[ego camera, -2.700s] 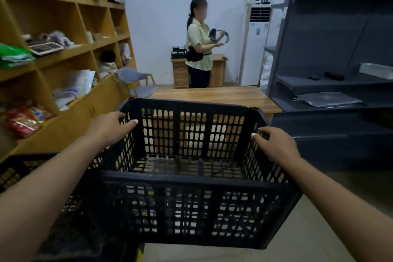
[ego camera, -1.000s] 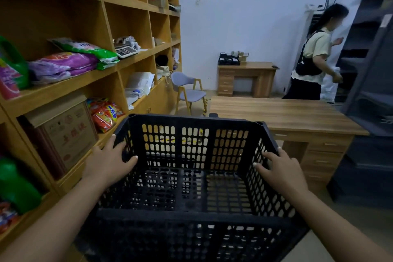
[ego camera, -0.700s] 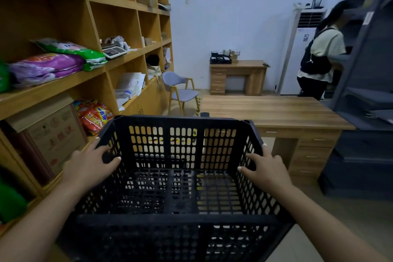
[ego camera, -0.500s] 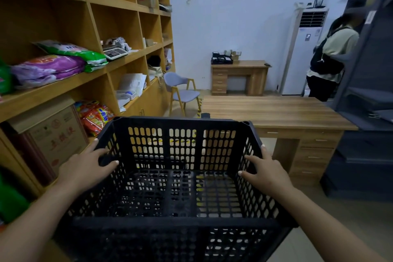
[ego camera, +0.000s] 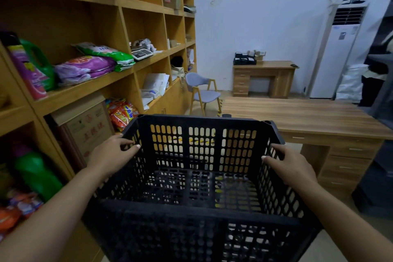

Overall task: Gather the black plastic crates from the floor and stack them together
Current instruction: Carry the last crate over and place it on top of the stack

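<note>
A black perforated plastic crate (ego camera: pixel 202 215) fills the lower middle of the head view, held up in front of me with its open top facing me. My left hand (ego camera: pixel 110 155) grips the crate's left rim, fingers curled over the edge. My right hand (ego camera: pixel 291 166) grips the right rim, thumb inside and fingers outside. The crate is empty. No other black crate shows in this frame.
Wooden shelving (ego camera: pixel 127 74) stocked with bags, bottles and a carton runs along the left. A long wooden desk (ego camera: pixel 308 117) stands ahead on the right, with a grey chair (ego camera: pixel 202 89) and a small desk (ego camera: pixel 263 76) behind it. A dark metal rack (ego camera: pixel 382 95) stands at the right edge.
I have carried the crate forward and turned left towards the wooden shelving. The other person has gone behind the dark rack at the right. Both hands keep their grip on the rims.
</note>
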Available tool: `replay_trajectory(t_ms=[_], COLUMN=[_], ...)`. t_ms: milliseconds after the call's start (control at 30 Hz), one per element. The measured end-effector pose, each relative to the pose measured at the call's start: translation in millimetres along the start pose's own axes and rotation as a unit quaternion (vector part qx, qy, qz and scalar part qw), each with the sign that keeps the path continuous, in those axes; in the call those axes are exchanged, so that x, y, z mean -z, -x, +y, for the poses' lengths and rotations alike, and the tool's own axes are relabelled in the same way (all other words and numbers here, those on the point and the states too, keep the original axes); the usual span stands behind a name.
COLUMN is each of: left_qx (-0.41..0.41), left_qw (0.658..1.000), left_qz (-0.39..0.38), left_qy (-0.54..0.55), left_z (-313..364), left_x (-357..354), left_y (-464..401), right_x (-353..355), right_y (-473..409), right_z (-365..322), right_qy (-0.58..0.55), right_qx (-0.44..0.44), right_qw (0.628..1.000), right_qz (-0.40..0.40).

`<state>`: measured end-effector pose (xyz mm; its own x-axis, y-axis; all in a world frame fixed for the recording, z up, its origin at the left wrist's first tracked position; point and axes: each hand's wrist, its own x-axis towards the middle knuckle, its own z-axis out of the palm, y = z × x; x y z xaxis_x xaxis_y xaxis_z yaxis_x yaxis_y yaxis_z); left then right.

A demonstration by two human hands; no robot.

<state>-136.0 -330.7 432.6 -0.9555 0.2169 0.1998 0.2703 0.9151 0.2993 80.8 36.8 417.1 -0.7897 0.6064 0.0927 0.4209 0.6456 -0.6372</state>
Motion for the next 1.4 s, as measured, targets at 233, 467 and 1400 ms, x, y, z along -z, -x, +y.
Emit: replay_trajectory(t_ms=[233,467,1400], left_qx=[0.027,0.012,-0.094], left_qw=[0.999,1.000,0.990], left_qz=[-0.004,-0.001,-0.071], left_qy=[-0.038,-0.018,-0.071], left_z=[-52.4,-108.3,-192.6], left_x=[10.7,32.1,13.7], left_y=[-34.5,-95.5,-178.7], right_x=[-16.4,-61.0,-142.7], right_y=[-5.6,-26.7,-23.7], right_z=[-51.3,-117.3,-194.9], right_qy=[-0.055,-0.034,0.224], right_qx=[0.008,0.005,-0.031], right_qw=[0.998,0.999,0.973], right_qz=[-0.012,0.010,-0.053])
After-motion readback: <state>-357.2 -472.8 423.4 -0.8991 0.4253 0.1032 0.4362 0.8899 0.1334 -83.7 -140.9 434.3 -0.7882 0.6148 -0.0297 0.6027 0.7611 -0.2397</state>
